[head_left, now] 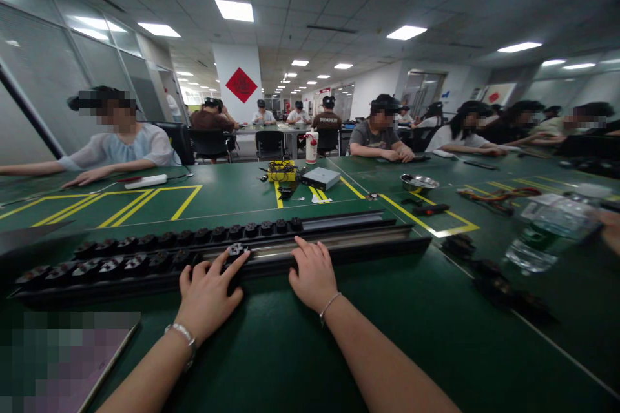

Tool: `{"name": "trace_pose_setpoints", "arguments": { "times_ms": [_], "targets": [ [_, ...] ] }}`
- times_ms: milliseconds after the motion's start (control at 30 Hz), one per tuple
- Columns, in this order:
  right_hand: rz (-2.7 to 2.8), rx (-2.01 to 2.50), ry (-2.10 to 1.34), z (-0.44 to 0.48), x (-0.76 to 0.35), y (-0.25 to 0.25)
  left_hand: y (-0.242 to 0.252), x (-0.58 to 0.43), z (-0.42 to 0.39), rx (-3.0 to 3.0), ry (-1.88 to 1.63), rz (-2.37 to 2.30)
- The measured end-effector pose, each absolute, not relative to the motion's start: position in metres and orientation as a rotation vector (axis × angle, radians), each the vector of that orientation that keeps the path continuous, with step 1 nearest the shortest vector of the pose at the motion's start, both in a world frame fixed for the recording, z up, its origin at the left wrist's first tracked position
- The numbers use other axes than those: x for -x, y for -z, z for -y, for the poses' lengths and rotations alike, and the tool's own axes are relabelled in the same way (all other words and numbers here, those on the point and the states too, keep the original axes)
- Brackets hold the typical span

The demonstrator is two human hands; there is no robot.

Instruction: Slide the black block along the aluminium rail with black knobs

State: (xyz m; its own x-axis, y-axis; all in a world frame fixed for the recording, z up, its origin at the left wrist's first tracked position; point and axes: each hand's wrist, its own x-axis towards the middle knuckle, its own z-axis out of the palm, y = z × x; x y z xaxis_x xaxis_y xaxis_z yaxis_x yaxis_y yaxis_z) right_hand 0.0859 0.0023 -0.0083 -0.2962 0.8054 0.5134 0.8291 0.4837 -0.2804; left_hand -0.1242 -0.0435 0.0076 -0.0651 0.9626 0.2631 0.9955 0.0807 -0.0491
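Note:
A long black rail (358,242) lies across the green table (300,348) in front of me. Several small black round parts (145,258) sit in rows along its left half. My left hand (208,293) rests against the rail with fingers stretched out, the fingertips touching one part with white marks (236,250). My right hand (314,274) lies flat on the rail's front edge near the middle, fingers spread and holding nothing.
A clear plastic bottle (547,232) lies at the right with black parts (489,277) near it. A yellow box (282,171), a grey box (320,177) and a metal bowl (419,182) stand farther back. Several people sit around the tables. A blurred pad (58,361) lies at bottom left.

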Motion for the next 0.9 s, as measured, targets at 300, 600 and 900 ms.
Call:
{"name": "trace_pose_setpoints", "arguments": {
  "times_ms": [300,600,900],
  "targets": [
    [2.128,1.335,0.058,-0.0022,-0.0861,0.0093,-0.0043,0.1267,0.0429,1.972,0.192,2.085],
    [2.129,1.332,0.063,-0.0027,-0.0863,0.0100,-0.0008,0.1240,0.0429,2.043,0.266,1.968],
    [2.124,1.326,0.043,-0.0031,-0.0865,0.0096,0.0014,0.1270,0.0414,2.043,0.320,1.987]
  ]
}}
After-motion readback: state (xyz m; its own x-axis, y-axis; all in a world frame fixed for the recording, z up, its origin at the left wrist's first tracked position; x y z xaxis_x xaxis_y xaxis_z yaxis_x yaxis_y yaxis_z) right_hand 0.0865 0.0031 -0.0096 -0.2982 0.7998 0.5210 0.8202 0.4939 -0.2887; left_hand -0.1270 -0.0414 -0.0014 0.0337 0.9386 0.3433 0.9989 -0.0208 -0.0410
